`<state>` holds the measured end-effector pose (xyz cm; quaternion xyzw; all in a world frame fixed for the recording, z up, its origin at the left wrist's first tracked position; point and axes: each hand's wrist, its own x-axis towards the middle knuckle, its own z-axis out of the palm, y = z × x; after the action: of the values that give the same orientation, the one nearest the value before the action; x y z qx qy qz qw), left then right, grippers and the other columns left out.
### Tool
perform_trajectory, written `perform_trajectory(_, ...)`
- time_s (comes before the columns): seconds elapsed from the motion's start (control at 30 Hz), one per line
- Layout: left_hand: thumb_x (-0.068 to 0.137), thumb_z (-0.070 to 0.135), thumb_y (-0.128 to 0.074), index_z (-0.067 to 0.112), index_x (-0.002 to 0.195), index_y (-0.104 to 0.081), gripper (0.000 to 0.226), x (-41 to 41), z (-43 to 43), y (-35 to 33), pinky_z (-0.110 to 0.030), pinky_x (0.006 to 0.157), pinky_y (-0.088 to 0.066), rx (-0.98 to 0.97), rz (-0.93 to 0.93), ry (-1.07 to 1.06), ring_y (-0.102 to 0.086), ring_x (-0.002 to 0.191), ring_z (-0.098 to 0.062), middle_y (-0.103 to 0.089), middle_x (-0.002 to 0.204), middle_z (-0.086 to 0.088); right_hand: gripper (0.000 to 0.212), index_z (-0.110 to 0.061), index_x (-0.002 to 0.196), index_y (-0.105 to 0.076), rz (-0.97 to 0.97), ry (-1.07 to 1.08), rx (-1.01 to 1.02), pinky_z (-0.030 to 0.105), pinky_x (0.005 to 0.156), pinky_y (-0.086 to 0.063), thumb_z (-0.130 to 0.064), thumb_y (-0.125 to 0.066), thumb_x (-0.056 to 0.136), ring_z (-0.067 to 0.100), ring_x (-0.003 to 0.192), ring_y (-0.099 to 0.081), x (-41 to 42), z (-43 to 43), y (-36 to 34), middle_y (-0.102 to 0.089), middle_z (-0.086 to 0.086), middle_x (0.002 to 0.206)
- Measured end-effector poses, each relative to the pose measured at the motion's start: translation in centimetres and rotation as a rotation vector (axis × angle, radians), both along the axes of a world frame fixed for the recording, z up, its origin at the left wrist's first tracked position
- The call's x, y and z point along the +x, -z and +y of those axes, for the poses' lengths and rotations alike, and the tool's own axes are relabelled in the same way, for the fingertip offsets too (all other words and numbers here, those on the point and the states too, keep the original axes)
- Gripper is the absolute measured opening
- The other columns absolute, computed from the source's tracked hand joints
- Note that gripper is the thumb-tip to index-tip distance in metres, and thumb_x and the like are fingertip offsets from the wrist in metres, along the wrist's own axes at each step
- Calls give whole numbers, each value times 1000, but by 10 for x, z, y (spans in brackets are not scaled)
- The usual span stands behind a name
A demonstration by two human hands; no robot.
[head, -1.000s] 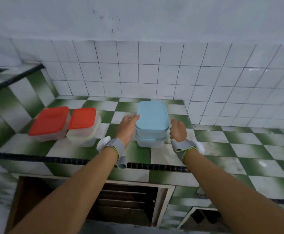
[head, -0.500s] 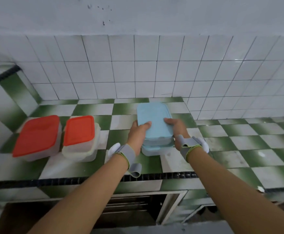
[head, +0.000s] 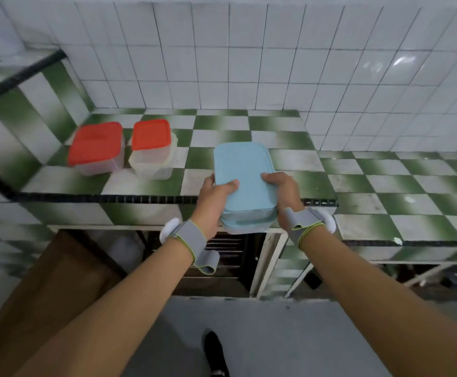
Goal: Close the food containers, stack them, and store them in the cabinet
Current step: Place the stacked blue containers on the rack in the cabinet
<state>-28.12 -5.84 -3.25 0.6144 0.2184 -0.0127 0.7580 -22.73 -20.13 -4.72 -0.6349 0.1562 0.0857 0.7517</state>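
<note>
Head view, looking down along both bare forearms.

Blue stack (head: 245, 186): two light-blue lidded containers, one on the other, lids on. Held off the surface (head: 371, 183), over its front edge, above the open cabinet (head: 230, 265) below.

Left hand (head: 215, 198): closed on the stack's left side, thumb across the top lid, fingers under or behind and hidden. Grey wrist strap (head: 188, 238) with a white pod on the outer side.

Right hand (head: 281, 190): closed on the stack's right side, thumb on the top lid. Matching grey strap (head: 304, 224) and white pod.

Red-lid containers, two, clear bodies, lids on: larger one (head: 95, 148) at far left, smaller one (head: 151, 148) just beside it on its right. Both stand on the surface, well apart from the blue stack, not stacked.

Surface: green-and-white checked tile with a dark strip along the front edge; white tiled wall (head: 249, 63) behind.

Cabinet: opening under the surface, dark inside, slatted shelf visible; brown door (head: 58, 281) swung open to the left.

Floor (head: 249, 336): grey; one dark shoe (head: 215, 355) at bottom centre.
</note>
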Motion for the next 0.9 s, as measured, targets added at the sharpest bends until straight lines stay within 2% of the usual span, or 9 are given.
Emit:
perform_trajectory(0.07, 85, 13, -69, 17, 128, -52, 46, -30, 3, -1, -30, 66, -52, 1, 6, -16, -65, 85, -15, -67, 114, -3, 50, -6, 79, -65, -34, -36, -6, 58, 90, -52, -34, -73, 39, 46, 98, -66, -32, 4, -1, -71, 23, 102)
perform_trajectory(0.13, 83, 8, -70, 15, 125, -53, 46, -48, 9, 0, -32, 69, -54, -8, -11, -45, -66, 86, -17, -68, 115, -5, 31, -14, 69, -55, -42, -23, -33, 45, 79, -51, -28, -69, 46, 36, 85, -63, -56, 12, -8, -65, 13, 87)
perform_trajectory(0.2, 80, 6, -71, 14, 123, -55, 47, -68, 17, 4, -35, 77, -55, 8, -5, -70, -67, 92, -21, -68, 117, -6, 25, -16, 68, -51, -60, -34, -77, 39, 73, -42, -27, -65, 50, 27, 80, -56, -79, 21, -14, -58, 8, 82)
perform_trajectory(0.33, 78, 9, -73, 14, 123, -59, 47, -104, 37, 20, -39, 84, -56, 46, 46, -32, -69, 98, -25, -71, 115, -5, 27, -19, 64, -44, -24, -27, -174, 40, 71, -36, -33, -61, 49, 24, 74, -49, -117, 39, 6, -50, 1, 72)
perform_trajectory(0.4, 79, 10, -74, 15, 122, -60, 45, -124, 52, 38, -36, 79, -56, 70, 108, 23, -70, 96, -24, -72, 115, -6, 24, -16, 65, -44, 23, -27, -220, 39, 70, -35, -31, -58, 53, 22, 69, -47, -142, 52, 27, -47, 0, 71)
perform_trajectory(0.6, 83, 6, -72, 10, 122, -60, 41, -157, 87, 121, -30, 70, -55, 28, 246, 70, -68, 88, -23, -70, 115, -10, 48, 2, 91, -55, 208, -22, -275, 35, 66, -38, -31, -56, 57, 21, 68, -49, -181, 87, 106, -53, 10, 85)
perform_trajectory(0.77, 83, 5, -72, 13, 114, -60, 34, -147, 98, 172, -21, 56, -54, 33, 313, 34, -66, 75, -14, -69, 99, -6, 22, -2, 95, -55, 307, -44, -267, 30, 57, -37, -17, -60, 80, 17, 66, -49, -167, 98, 155, -55, 8, 84)
perform_trajectory(0.83, 83, 5, -72, 15, 107, -62, 28, -138, 102, 215, -21, 56, -55, 35, 305, 36, -67, 74, -14, -70, 92, -2, 29, -1, 97, -56, 304, -27, -287, 31, 59, -40, -21, -61, 77, 20, 68, -51, -159, 105, 200, -56, 9, 88)
perform_trajectory(0.9, 80, 5, -74, 15, 105, -64, 28, -124, 106, 268, -29, 66, -57, 48, 287, 38, -67, 75, -17, -71, 90, -1, 38, -8, 94, -56, 278, 21, -288, 37, 70, -46, -32, -61, 65, 26, 76, -57, -148, 112, 257, -60, 8, 87)
